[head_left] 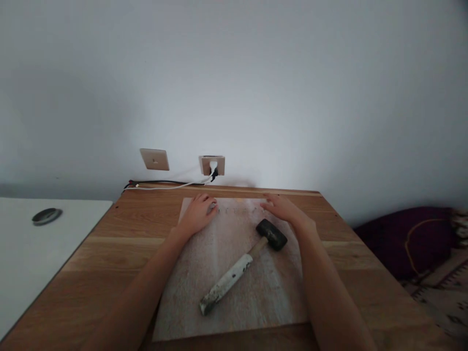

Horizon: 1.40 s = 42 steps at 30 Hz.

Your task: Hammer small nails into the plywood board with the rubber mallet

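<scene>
While the mallet (237, 271) lies slantwise on the board (219, 243), butt (206, 306) near and left, its long axis runs away rightward to the head (271, 234), just beside the right hand (287, 209), the nearer one. That hand rests loosely spread near the board's far edge; the left hand (197, 214), well apart, curls there too, whether holding anything I cannot tell.

home, apparently | wooden tabletop (127, 219) | wall socket (220, 165) | purple fabric (387, 241) | patterned textile (448, 292)
</scene>
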{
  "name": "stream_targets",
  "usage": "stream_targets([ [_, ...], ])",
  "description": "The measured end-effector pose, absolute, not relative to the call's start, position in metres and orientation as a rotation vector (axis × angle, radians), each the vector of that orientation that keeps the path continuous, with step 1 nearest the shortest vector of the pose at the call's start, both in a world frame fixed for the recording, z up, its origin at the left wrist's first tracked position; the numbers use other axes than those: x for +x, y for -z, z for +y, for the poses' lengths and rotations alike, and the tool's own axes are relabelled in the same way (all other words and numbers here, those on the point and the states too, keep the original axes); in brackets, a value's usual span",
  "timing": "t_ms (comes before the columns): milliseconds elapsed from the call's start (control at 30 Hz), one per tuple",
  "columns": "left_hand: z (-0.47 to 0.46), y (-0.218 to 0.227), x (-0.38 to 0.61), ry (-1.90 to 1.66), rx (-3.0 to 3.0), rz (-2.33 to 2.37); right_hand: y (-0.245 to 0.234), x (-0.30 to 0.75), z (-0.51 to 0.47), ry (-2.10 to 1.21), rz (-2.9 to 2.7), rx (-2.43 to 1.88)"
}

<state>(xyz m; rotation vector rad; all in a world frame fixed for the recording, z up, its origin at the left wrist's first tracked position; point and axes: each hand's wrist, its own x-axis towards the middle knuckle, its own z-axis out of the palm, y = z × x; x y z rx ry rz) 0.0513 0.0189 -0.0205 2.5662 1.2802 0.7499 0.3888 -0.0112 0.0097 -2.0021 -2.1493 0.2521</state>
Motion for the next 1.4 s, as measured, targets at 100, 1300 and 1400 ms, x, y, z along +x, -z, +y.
stream_targets([
  [100,0.021,0.021,0.051,-0.75,2.535,1.282,-0.01,0.386,-0.014,-0.259,-2.156,-2.025],
  [1300,0.015,0.02,0.046,-0.485,2.392,1.471,-0.017,0.376,-0.021,-0.489,-2.081,-2.121],
  [1400,0.016,0.019,0.046,-0.494,2.39,1.481,-0.016,0.378,-0.019,-0.466,-2.12,-2.12],
])
